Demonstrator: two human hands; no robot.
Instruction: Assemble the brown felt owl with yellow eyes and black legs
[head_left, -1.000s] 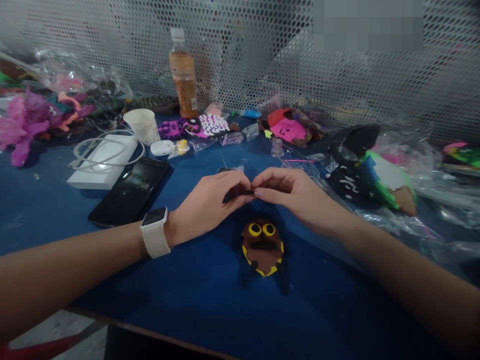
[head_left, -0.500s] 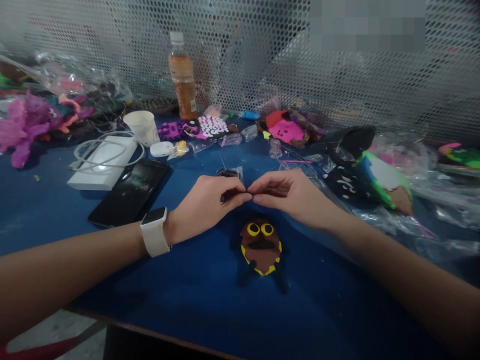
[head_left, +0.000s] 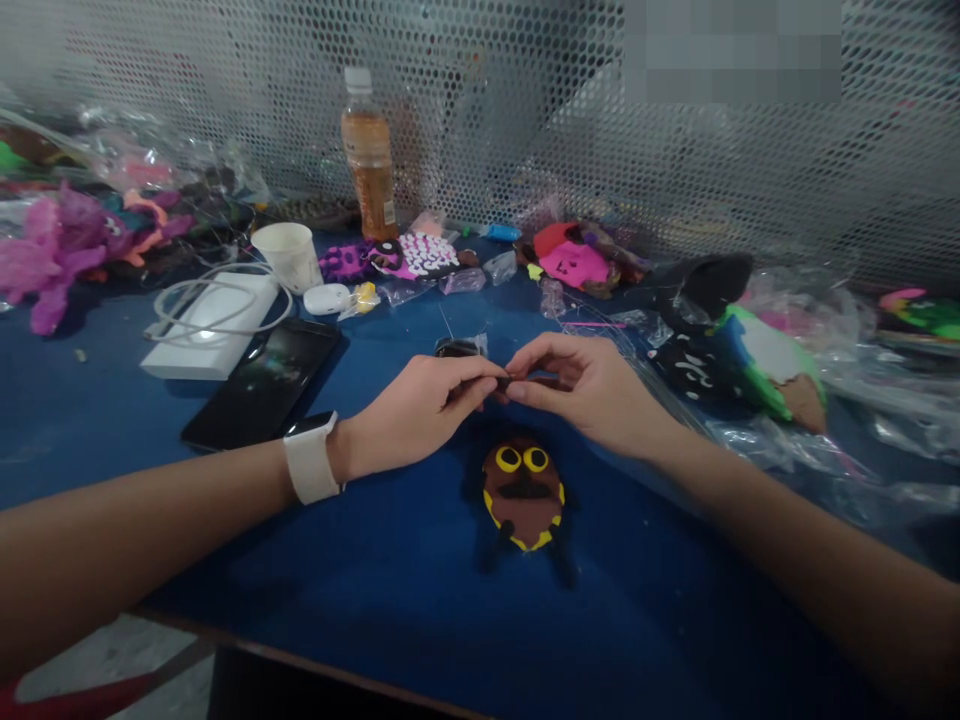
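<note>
My left hand (head_left: 427,405), with a watch (head_left: 312,455) on its wrist, pinches a small dark piece of clay (head_left: 503,383) between thumb and fingers. On its other side my right hand (head_left: 574,385) pinches the same piece, so the fingertips nearly meet; most of it is hidden. Just below the hands a brown clay figure (head_left: 523,520) lies flat on the blue table (head_left: 360,600). It has yellow-ringed eyes, a black moustache shape, yellow edging and black limbs. Behind my left hand sits a small packet of black clay (head_left: 459,347), partly covered.
A phone (head_left: 262,385) and a white box (head_left: 210,325) with a cable lie at left, near a paper cup (head_left: 286,256). A drink bottle (head_left: 369,160) stands by the mesh partition (head_left: 480,110). Colourful clay figures and plastic wrappers (head_left: 795,440) line the back and right.
My fingers have shifted on the dark piece: the left fingers have straightened over it, and the right fingertips have drawn slightly away to the right. The clay figure stays in place.
</note>
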